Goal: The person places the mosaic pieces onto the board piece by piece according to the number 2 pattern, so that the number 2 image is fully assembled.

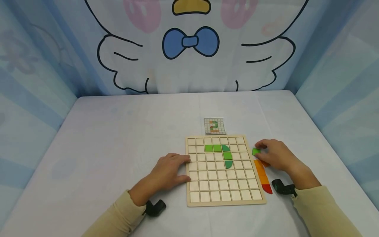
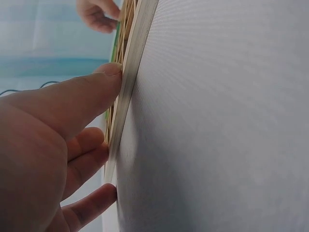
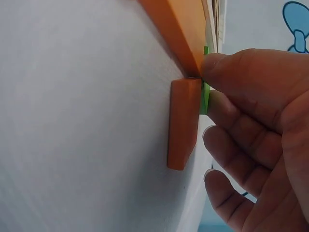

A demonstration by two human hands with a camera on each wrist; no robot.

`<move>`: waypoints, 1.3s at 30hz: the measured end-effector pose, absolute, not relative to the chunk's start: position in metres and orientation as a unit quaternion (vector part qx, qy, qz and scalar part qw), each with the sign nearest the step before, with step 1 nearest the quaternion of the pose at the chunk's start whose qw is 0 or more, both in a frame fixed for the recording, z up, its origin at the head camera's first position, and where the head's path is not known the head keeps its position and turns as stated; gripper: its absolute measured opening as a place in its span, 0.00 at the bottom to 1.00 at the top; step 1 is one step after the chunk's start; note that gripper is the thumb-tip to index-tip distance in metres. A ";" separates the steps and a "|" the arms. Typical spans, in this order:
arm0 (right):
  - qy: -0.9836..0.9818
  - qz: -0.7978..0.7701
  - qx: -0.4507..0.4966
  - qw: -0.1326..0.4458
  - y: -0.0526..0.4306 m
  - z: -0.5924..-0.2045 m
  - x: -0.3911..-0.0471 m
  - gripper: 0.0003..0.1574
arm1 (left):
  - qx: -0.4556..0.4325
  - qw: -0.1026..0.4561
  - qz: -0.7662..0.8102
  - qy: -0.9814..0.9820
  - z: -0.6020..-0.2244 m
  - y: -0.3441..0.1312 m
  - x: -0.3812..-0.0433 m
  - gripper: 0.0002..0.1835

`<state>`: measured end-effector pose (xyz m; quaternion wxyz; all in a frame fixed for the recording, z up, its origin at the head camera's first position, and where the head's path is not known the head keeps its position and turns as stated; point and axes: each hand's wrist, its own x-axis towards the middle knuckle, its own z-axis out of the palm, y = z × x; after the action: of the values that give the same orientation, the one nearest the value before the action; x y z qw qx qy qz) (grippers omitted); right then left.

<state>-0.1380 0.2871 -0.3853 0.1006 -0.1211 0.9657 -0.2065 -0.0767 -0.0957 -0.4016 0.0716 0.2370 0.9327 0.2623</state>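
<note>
My left hand (image 1: 167, 171) rests at the left edge of a wooden grid board (image 1: 226, 204), thumb and fingertips against its side. In the left wrist view, the thumb (image 2: 104, 79) lies along the board's edge. On the grid lie three light green square tiles (image 1: 217, 148) and two dark green rounded tiles (image 1: 228, 164), forming a hook shape. Just right of the board, my right hand (image 1: 273, 154) pinches a light green square tile (image 1: 255, 151) between thumb and fingers. An orange tile (image 3: 183, 123) lies below those fingers, partly hidden in the head view.
Along the board's right side is a row of orange tiles (image 1: 261, 172) ending in a red rounded tile (image 1: 267, 188). A small pattern card (image 1: 214, 126) lies behind the board's far edge. Printed fabric (image 1: 189, 72) encloses the white table (image 1: 118, 131) at the back and sides.
</note>
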 end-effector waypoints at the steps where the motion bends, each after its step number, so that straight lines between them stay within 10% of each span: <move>1: 0.966 -0.207 -0.122 0.099 0.287 -0.386 -0.138 0.24 | 0.237 0.072 0.262 0.933 -0.402 -0.096 -0.077 0.32; 39: 0.951 -0.262 -0.153 0.068 0.266 -0.366 -0.128 0.21 | 0.242 0.069 0.253 0.934 -0.401 -0.095 -0.076 0.32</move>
<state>-0.1282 0.2656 -0.3661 0.0679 -0.1527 0.9506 -0.2615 -0.0761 -0.0951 -0.4006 0.0689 0.2423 0.9341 0.2530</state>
